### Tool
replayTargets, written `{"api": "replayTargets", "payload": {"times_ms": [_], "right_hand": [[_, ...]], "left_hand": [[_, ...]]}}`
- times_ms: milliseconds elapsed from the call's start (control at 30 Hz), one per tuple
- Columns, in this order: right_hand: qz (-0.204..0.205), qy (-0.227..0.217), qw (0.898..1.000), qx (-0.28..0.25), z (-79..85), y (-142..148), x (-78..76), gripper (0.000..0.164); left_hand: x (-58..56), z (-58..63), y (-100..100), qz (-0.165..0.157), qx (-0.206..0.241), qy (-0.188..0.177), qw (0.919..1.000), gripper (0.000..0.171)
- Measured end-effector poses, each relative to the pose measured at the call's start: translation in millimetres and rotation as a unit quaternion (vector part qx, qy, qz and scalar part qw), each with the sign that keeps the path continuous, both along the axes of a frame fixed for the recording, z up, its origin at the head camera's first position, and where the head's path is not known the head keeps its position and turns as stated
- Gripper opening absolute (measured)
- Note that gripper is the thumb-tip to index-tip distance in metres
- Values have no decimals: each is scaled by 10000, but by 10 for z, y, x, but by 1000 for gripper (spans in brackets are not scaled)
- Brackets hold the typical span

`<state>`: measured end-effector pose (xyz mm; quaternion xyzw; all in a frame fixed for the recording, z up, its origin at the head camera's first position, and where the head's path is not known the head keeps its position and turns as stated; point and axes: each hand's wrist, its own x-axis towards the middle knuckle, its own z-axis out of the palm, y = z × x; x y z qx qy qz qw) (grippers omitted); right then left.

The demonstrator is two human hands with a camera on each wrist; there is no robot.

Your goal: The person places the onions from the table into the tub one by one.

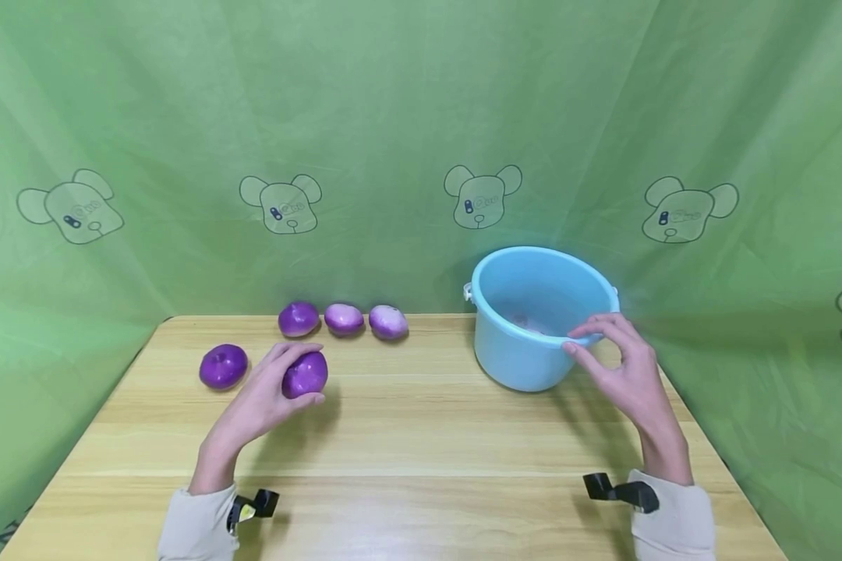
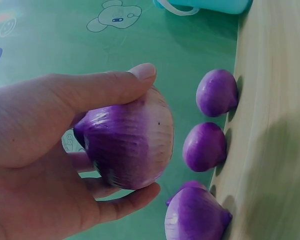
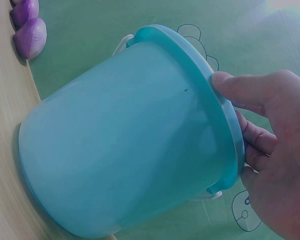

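Note:
A purple onion, paler at one end, is held in my left hand, its thumb on one side and fingers on the other. It is raised above the table's left half. At the right, my right hand pinches the near rim of a light blue bucket, thumb outside and fingers over the inner side. The bucket stands upright on the table. Something pale pinkish shows dimly at its bottom; I cannot tell what.
Three onions line the table's back edge: a darker one, a paler middle one and another pale one. A dark purple onion lies left of my left hand. Green curtain hangs behind the wooden table.

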<state>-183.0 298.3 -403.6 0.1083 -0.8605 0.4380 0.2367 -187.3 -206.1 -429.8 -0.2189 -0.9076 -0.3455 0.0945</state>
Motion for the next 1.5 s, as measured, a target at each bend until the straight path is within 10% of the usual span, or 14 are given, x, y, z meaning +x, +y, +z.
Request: {"api": "replayTargets", "payload": {"times_ms": [1500], "right_hand": [[0,453,9987,235,3,34,4,19]], "left_hand": [[74,80,156,150,259,273,9992,74]]}}
